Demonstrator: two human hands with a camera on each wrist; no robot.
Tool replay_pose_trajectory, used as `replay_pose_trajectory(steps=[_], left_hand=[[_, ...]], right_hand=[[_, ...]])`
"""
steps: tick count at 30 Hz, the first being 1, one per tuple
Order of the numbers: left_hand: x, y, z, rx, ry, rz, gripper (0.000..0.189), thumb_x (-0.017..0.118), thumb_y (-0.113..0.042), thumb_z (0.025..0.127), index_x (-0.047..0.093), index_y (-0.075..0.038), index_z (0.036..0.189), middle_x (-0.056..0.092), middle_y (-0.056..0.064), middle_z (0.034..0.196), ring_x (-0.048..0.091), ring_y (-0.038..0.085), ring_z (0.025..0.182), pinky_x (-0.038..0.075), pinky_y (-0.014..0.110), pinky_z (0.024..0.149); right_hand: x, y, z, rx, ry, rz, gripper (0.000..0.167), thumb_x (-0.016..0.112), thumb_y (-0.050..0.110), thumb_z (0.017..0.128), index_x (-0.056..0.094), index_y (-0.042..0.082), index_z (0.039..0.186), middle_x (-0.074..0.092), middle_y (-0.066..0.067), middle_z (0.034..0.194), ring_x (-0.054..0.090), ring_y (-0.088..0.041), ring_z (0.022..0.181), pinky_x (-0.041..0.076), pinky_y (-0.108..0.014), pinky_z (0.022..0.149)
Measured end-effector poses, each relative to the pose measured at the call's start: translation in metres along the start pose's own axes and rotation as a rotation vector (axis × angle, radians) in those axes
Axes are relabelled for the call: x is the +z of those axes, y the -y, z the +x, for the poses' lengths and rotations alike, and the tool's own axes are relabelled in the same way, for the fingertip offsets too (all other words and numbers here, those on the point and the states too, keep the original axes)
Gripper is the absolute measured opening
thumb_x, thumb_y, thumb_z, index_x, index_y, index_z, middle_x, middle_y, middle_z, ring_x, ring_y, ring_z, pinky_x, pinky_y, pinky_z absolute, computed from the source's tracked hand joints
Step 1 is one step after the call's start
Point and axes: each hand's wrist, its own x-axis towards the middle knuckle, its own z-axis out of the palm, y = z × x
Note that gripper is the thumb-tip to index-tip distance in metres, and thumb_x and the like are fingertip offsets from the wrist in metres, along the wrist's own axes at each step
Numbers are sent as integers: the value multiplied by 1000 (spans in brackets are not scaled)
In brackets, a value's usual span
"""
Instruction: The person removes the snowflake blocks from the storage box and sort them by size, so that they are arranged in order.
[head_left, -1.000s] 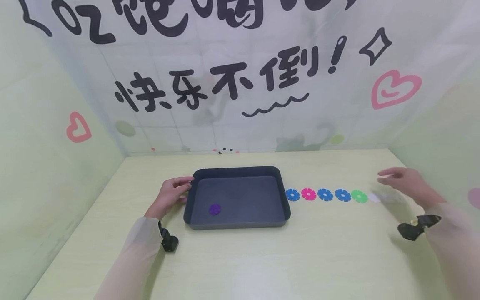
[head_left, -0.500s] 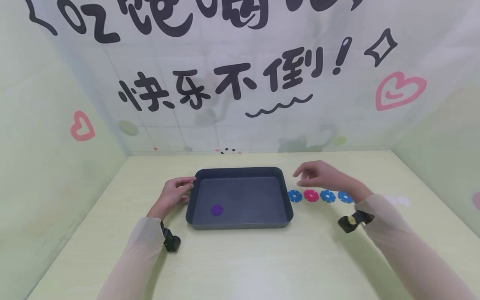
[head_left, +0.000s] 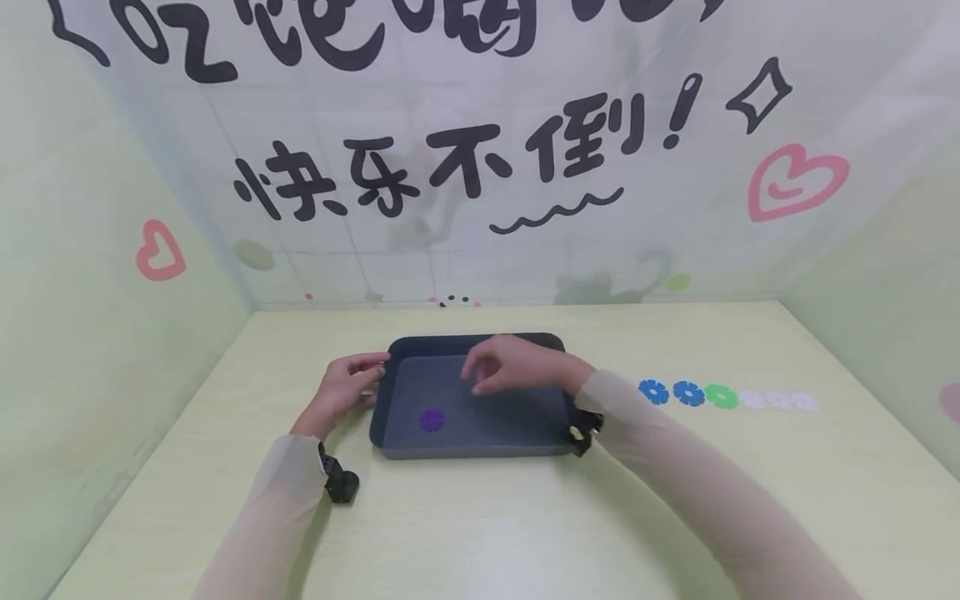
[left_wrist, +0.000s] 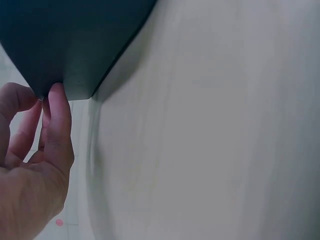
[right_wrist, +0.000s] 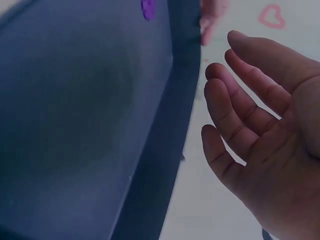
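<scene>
A dark grey rectangular tray (head_left: 472,453) lies on the table with a purple notched disc (head_left: 431,420) on its floor, toward the front left. My left hand (head_left: 339,392) pinches the tray's left wall; in the left wrist view, thumb and fingers meet around the wall (left_wrist: 80,60). Over the tray hovers my right hand (head_left: 521,365), fingers loosely bent and holding nothing, as the right wrist view of the hand (right_wrist: 270,125) confirms. Right of the tray runs a row of notched discs: blue (head_left: 653,392), another blue (head_left: 688,393), green (head_left: 722,396) and several pale ones (head_left: 778,401).
The pale wooden table (head_left: 480,533) is bounded by a printed cloth backdrop (head_left: 465,267) behind and cloth walls at both sides. A small black camera (head_left: 342,487) sits on the left wrist. My right forearm (head_left: 675,458) crosses the table and covers the row's left end.
The right hand has swept left from the row's far right end, across the discs, to above the tray. My left hand stays on the tray. The purple disc has not moved.
</scene>
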Motion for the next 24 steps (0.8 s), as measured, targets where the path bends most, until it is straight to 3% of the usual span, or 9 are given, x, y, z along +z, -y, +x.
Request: replay_pose_trajectory(steps=[9,16,24], left_hand=[[-1,-1,1,0,0,-10,38,51,-3,88,53,3,125,54,14,110,54,10,82,55,24,62],[-2,-1,2,0,2,-15,39,51,-2,88,51,4,126,51,21,116,54,11,84,55,24,63],[-1,1,3,9,6,-18,38,51,-2,88,51,5,126,51,22,117,54,13,87,55,24,63]], right_hand=[[28,-5,59,-33,144,-116,23,74,13,76,67,9,97,61,6,75,55,-5,69,47,-18,61],[36,-2,72,15,235,-79,26,78,11,72,69,9,97,60,4,72,51,-6,64,43,-18,54],[43,-8,80,4,249,-116,24,79,10,70,68,9,92,57,4,68,50,-6,62,42,-17,53]])
